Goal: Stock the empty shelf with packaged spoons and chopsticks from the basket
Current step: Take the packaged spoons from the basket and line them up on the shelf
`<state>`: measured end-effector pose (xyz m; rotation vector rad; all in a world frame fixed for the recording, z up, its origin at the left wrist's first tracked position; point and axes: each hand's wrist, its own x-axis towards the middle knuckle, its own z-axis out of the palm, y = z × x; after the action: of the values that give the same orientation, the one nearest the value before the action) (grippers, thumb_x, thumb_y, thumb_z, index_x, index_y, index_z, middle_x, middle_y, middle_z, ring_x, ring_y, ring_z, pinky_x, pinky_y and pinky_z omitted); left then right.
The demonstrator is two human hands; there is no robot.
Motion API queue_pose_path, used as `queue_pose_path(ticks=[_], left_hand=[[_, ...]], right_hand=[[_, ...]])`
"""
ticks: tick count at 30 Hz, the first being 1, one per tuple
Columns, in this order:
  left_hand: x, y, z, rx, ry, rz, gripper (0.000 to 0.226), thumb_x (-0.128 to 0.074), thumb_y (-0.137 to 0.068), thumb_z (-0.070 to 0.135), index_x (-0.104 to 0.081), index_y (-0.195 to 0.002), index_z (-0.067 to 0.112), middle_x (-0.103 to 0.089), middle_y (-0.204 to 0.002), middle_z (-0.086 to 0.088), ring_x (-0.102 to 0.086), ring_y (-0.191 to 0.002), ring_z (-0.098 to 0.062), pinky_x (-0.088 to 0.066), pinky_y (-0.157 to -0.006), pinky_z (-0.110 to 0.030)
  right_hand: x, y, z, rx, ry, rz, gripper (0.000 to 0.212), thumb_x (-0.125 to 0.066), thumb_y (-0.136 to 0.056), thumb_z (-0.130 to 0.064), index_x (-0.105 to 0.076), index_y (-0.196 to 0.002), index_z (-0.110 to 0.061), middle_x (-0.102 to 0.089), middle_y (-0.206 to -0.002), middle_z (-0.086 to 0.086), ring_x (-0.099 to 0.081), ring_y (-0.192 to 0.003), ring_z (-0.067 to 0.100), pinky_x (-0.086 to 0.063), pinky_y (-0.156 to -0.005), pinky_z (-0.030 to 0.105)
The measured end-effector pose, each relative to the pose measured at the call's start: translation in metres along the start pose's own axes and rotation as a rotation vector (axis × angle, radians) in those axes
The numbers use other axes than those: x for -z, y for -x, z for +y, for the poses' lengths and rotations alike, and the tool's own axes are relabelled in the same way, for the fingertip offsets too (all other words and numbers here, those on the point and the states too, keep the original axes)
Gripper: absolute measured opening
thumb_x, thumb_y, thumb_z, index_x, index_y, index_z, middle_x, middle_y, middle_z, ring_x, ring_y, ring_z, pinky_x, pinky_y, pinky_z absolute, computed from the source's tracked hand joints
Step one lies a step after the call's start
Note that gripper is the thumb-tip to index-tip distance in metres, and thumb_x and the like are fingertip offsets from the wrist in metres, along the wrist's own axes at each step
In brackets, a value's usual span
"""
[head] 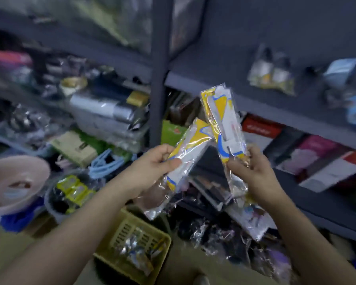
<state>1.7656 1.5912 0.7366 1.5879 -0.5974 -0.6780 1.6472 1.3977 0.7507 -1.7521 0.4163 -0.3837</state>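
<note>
You face dark grey shelving (275, 112) crowded with blurred goods. At six o'clock the yellow basket (119, 229) sits on the floor, packets inside. You hold two yellow-and-white packets: your left hand (152, 167) pinches one (185, 149), your right hand (253, 169) pinches the other (224, 124), both near centre.
</note>
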Motion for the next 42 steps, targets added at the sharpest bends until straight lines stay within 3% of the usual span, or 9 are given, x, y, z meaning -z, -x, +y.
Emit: queue_pose_path(ticks=[6, 11, 14, 20, 23, 29, 32, 39, 42], left_hand=[[-0.059, -0.058, 0.076, -0.1, 0.087, 0.051, 0.02, -0.053, -0.089, 0.01, -0.056, -0.07, 0.016, -0.048, -0.045, 0.012, -0.039, -0.043, 0.0, -0.031, -0.048, -0.016], [-0.08, -0.108, 0.127, -0.031, 0.258, 0.091, 0.014, -0.056, -0.069, 0.008, -0.059, -0.081, 0.003, -0.058, -0.069, -0.013, -0.054, -0.059, -0.022, -0.041, -0.053, -0.024], [-0.09, -0.132, 0.151, 0.023, 0.25, 0.065, 0.017, -0.045, -0.073, 0.007, -0.061, -0.078, 0.003, -0.061, -0.061, -0.014, -0.058, -0.05, -0.022, -0.047, -0.047, -0.02], [-0.123, -0.192, 0.182, -0.016, 0.201, 0.124, 0.029, -0.035, -0.08, -0.012, -0.059, -0.07, 0.001, -0.063, -0.045, -0.007, -0.061, -0.043, -0.02, -0.053, -0.046, -0.027], [-0.134, -0.228, 0.183, -0.053, 0.032, 0.185, 0.021, -0.044, -0.081, -0.008, -0.061, -0.087, 0.001, -0.068, -0.073, -0.016, -0.065, -0.068, -0.029, -0.055, -0.066, -0.041], [-0.146, -0.271, 0.173, -0.248, -0.547, 0.281, 0.036, -0.051, -0.086, 0.01, -0.05, -0.121, 0.013, -0.061, -0.115, -0.017, -0.057, -0.108, -0.035, -0.046, -0.093, -0.044], [-0.141, -0.28, 0.164, -0.16, -1.036, 0.271, 0.036, -0.049, -0.09, 0.024, -0.051, -0.125, 0.017, -0.048, -0.129, -0.015, -0.042, -0.122, -0.039, -0.037, -0.099, -0.044], [-0.111, -0.224, 0.164, -0.482, -0.806, 0.294, 0.027, -0.049, -0.091, 0.019, -0.062, -0.113, 0.008, -0.063, -0.114, -0.013, -0.056, -0.107, -0.025, -0.034, -0.082, -0.019], [-0.076, -0.169, 0.147, -0.721, -1.01, 0.39, 0.032, -0.046, -0.088, 0.021, -0.059, -0.113, 0.007, -0.063, -0.106, -0.013, -0.057, -0.1, -0.03, -0.045, -0.085, -0.035]], right_hand=[[0.069, -0.023, -0.061, 0.007, -0.206, 0.284, 0.017, -0.055, -0.089, -0.002, -0.046, -0.101, -0.01, -0.057, -0.068, 0.004, -0.05, -0.039, 0.001, -0.036, -0.033, 0.014], [0.138, -0.081, -0.098, -0.096, -0.239, 0.324, 0.024, -0.048, -0.09, -0.004, -0.054, -0.066, -0.006, -0.056, -0.037, -0.006, -0.049, -0.031, 0.01, -0.033, -0.031, 0.012], [0.16, -0.122, -0.099, -0.201, -0.265, 0.355, 0.021, -0.049, -0.087, 0.001, -0.055, -0.072, -0.011, -0.059, -0.035, -0.006, -0.057, -0.035, 0.007, -0.041, -0.031, 0.012], [0.17, -0.187, -0.07, -0.149, 0.046, 0.287, 0.021, -0.061, -0.083, -0.001, -0.06, -0.103, 0.004, -0.067, -0.099, 0.018, -0.068, -0.08, 0.027, -0.058, -0.067, 0.031], [0.176, -0.202, -0.067, -0.057, 0.375, 0.252, 0.03, -0.061, -0.083, -0.019, -0.064, -0.104, 0.002, -0.068, -0.107, 0.019, -0.065, -0.098, 0.035, -0.053, -0.088, 0.045], [0.188, -0.204, -0.064, 0.101, 1.064, 0.241, 0.043, -0.049, -0.09, -0.034, -0.055, -0.116, 0.0, -0.051, -0.126, 0.02, -0.04, -0.123, 0.037, -0.033, -0.102, 0.039], [0.189, -0.199, -0.066, 0.218, 1.017, 0.232, 0.033, -0.05, -0.089, -0.024, -0.06, -0.112, -0.002, -0.054, -0.124, 0.017, -0.047, -0.118, 0.035, -0.043, -0.097, 0.039], [0.139, -0.156, -0.096, 0.567, 0.815, 0.114, 0.02, -0.048, -0.089, -0.008, -0.067, -0.095, -0.004, -0.067, -0.1, 0.014, -0.06, -0.095, 0.029, -0.042, -0.082, 0.03], [0.093, -0.128, -0.104, 0.752, 0.79, -0.057, 0.021, -0.049, -0.084, -0.006, -0.067, -0.093, -0.003, -0.068, -0.089, 0.014, -0.063, -0.084, 0.028, -0.037, -0.074, 0.025]])
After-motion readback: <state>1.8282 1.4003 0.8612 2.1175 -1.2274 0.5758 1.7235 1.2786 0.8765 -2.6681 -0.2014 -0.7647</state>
